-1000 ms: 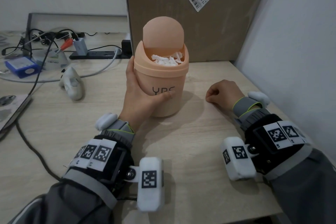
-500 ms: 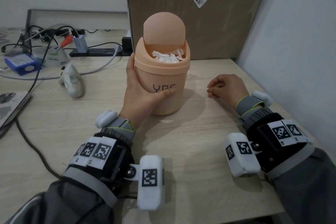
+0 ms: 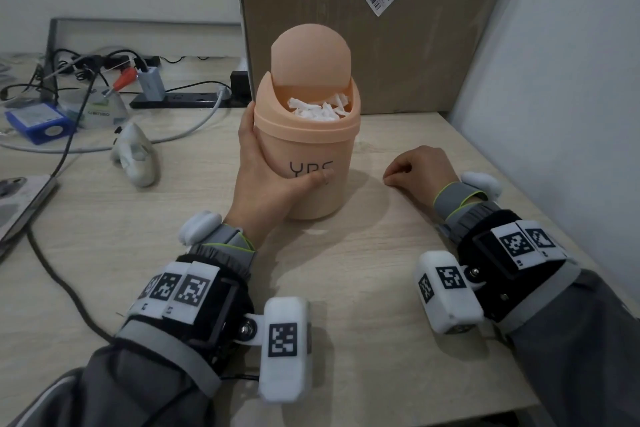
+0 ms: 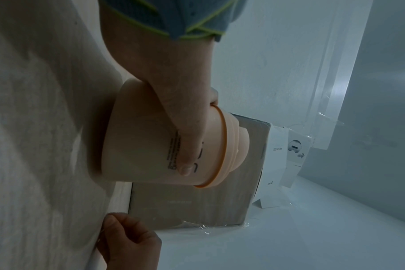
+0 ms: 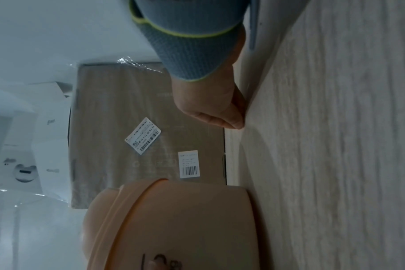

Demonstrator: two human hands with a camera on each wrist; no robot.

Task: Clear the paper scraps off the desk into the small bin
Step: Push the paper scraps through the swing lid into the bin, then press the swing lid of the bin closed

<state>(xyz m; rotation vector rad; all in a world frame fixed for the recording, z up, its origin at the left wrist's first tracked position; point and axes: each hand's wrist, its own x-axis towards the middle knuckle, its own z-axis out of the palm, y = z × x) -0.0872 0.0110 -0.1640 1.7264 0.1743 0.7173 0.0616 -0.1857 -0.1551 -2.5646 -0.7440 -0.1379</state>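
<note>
Head view, centre frame: left hand (image 3: 265, 184) steadies the paper-filled bin (image 3: 308, 146) upright on the worktop (image 3: 346, 274), grip wrapped round its wall, likely against tipping; right hand (image 3: 420, 166) rests alongside, loosely curled, empty.

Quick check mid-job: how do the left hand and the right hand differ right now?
The left hand grips the peach bin round its side, thumb across the lettering; the right hand holds nothing. The left hand touches the bin; the right hand sits apart from it, to its right, fingers curled on the table. Both are down at table level, wrists in grey cuffs.
</note>
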